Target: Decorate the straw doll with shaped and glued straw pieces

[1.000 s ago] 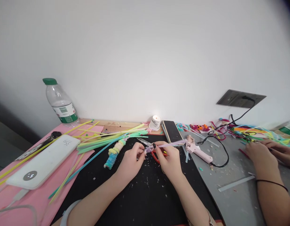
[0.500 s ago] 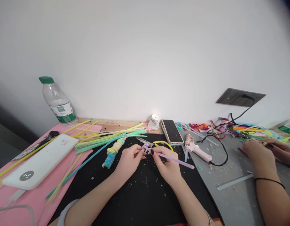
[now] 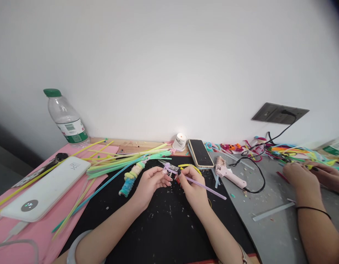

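A purple pipe cleaner (image 3: pixel 206 188) stretches between my two hands above the black mat (image 3: pixel 158 231). My left hand (image 3: pixel 150 182) pinches its coiled left end between thumb and forefinger, the other fingers curled loosely below. My right hand (image 3: pixel 194 187) grips it further along, and its straight tail sticks out to the lower right. Partly hidden behind my fingers lie what look like scissors (image 3: pixel 173 167) and a yellow pipe cleaner (image 3: pixel 195 168). To the left of my left hand rests a wound pastel piece (image 3: pixel 132 178) in pink, yellow and blue.
A bundle of pipe cleaners (image 3: pixel 114 168), a power bank (image 3: pixel 45 189) and a bottle (image 3: pixel 69 123) are at left. Behind my hands stand a small white cup (image 3: pixel 179 142) and a phone (image 3: pixel 201 153). At right are a glue gun (image 3: pixel 229 175) with its cord and a co-worker's hands (image 3: pixel 304 179).
The purple pipe cleaner's short end has straightened out leftward from its bunched position. My left fingers have spread a little, and my right hand has shifted slightly along it.
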A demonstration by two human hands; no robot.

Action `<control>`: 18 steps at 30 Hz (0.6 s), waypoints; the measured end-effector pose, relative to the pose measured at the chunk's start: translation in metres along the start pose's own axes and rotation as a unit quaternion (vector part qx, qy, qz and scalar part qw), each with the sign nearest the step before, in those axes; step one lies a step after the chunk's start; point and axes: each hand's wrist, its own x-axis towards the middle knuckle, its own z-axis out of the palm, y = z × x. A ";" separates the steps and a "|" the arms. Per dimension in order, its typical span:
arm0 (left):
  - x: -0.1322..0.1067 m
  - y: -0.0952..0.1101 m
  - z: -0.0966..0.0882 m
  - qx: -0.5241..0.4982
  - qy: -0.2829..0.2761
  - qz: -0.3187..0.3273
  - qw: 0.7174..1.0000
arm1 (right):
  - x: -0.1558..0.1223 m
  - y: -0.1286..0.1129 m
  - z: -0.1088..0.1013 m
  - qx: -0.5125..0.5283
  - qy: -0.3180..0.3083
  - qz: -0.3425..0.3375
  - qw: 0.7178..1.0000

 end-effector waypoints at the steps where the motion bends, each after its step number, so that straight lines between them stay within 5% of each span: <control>1: 0.000 -0.001 -0.001 -0.027 -0.005 -0.010 1.000 | 0.000 0.001 0.000 0.001 -0.004 0.003 1.000; 18: -0.002 0.009 -0.005 -0.215 -0.150 -0.146 0.954 | 0.010 0.010 -0.003 0.184 0.005 0.082 0.980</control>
